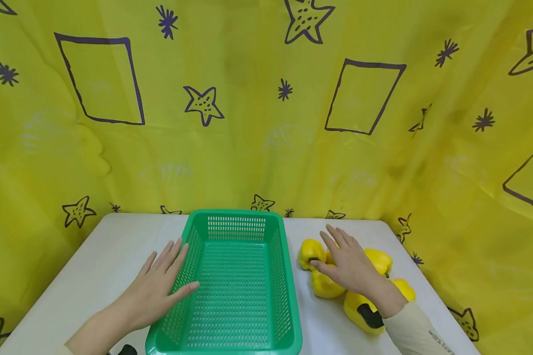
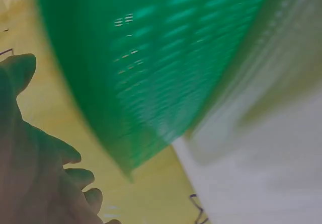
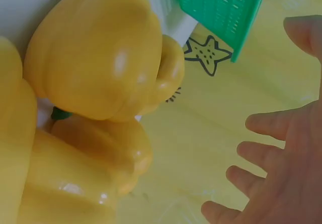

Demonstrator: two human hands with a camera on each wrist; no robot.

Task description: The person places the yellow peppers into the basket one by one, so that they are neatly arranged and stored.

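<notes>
A green plastic basket (image 1: 235, 212) with perforated walls and floor stands in the middle of the table, nothing inside it. My left hand (image 1: 157, 291), fingers straight and thumb out, hovers over the basket's left rim; its wrist view shows the hand (image 2: 37, 168) apart from the basket wall (image 2: 146, 78). To the basket's right lie several yellow bell peppers (image 1: 326, 284). Spread above them is my right hand (image 1: 353, 266), holding nothing and hiding part of the pile. In the right wrist view a gap separates its fingers from the nearest bell pepper (image 3: 95, 58).
A white table (image 1: 133, 236) carries everything. Yellow cloth (image 1: 248, 158) with drawn stars and frames hangs behind it and along both sides. A black wrist device (image 1: 370, 315) sits by my right wrist, in front of one pepper.
</notes>
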